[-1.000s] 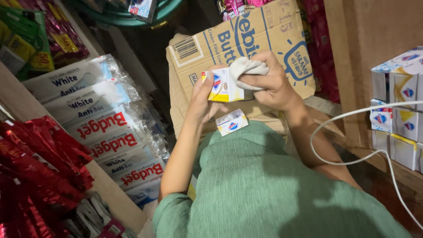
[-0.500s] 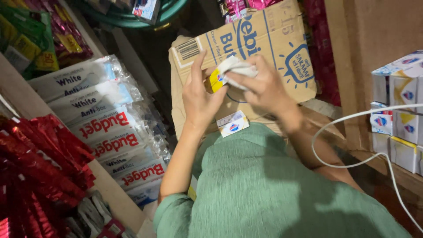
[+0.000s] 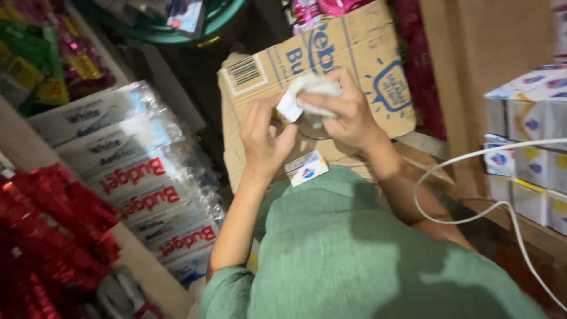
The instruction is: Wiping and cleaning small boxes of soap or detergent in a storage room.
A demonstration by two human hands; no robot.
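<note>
My left hand [image 3: 264, 137] holds a small white and yellow box [image 3: 289, 108] from the left side. My right hand [image 3: 342, 109] grips a crumpled white cloth [image 3: 314, 88] and presses it on top of that box. Both hands hover in front of a brown cardboard carton [image 3: 354, 53]. A second small white box with a blue and red mark [image 3: 306, 168] rests on my lap, on the green garment [image 3: 360, 248], just below the hands.
Plastic-wrapped packs [image 3: 136, 177] are stacked at the left, with red shiny packets [image 3: 41, 236] in front of them. Small white and yellow boxes [image 3: 531, 147] fill a wooden shelf at the right. A white cable [image 3: 472, 212] loops over my right arm.
The box has turned in my hands, so less of its yellow face shows. My right hand and the cloth have slid over its top. The view has shifted slightly.
</note>
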